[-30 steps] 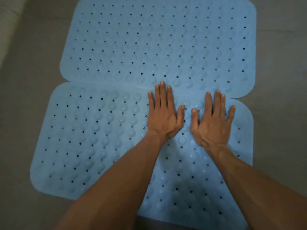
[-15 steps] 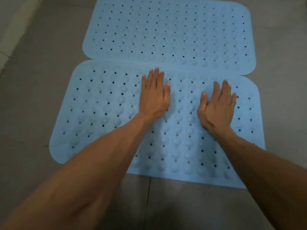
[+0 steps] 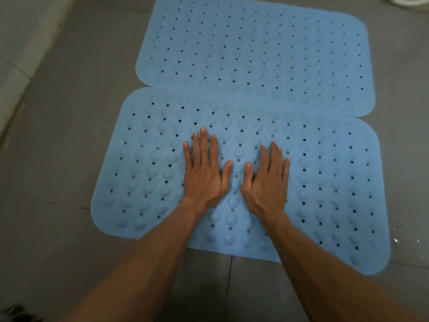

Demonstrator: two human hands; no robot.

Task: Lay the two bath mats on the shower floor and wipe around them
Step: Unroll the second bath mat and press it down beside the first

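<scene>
Two light blue bath mats with holes and round bumps lie flat on the grey floor, long edges touching. The far mat (image 3: 255,49) sits shifted to the right of the near mat (image 3: 144,173). My left hand (image 3: 204,175) presses palm down on the middle of the near mat, fingers straight. Beside it, thumbs almost meeting, my right hand (image 3: 267,182) presses flat on the same mat. Both forearms reach in from the bottom edge.
Grey floor tiles (image 3: 58,159) surround the mats, with a grout line (image 3: 229,280) under my arms. A pale raised edge (image 3: 21,66) runs along the left. Water drops (image 3: 399,238) glint at the right. A white object (image 3: 408,1) shows at the top right corner.
Both hands slid back toward me from near the seam to the middle of the near mat and came together. The view pulled back, showing more floor.
</scene>
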